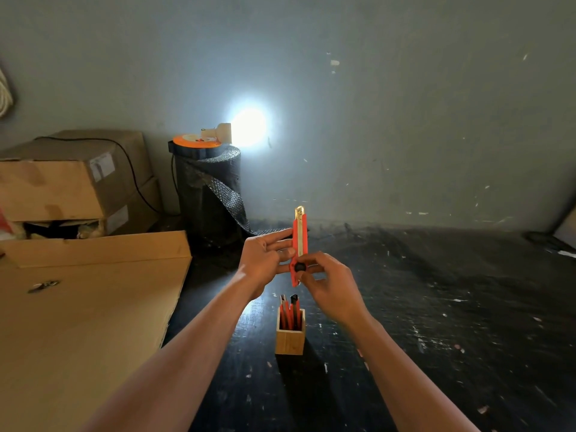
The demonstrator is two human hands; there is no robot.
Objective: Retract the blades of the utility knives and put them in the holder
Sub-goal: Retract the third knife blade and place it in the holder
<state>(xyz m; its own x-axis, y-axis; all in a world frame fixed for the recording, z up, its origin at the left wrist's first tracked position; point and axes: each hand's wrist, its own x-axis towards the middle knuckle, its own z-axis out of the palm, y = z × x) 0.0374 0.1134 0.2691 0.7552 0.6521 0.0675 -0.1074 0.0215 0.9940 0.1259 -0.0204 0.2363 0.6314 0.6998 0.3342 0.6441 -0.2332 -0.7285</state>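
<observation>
Table [436, 307]: dark and scuffed, it runs under both your arms to the wall.
Cardboard [78, 322]: a flat sheet lies at your left, with stacked boxes [71, 182] behind it.
Roll [208, 194]: black bubble wrap stands upright by the wall, a lit lamp [224, 132] on top of it.
Left hand [265, 260]: your fingers are closed against the left side of the knife, steadying its body about halfway along.
Right hand [327, 282]: your thumb and fingers pinch the lower part of the knife at the black slider knob.
Knife [300, 244]: orange, held nearly upright between both hands above the table, metal tip up; you can see the tip just past the casing.
Holder [290, 333]: a small wooden box stands on the table directly below your hands, apart from them.
Stored knives [290, 310]: orange ones stand inside the holder, ends poking above its rim.
</observation>
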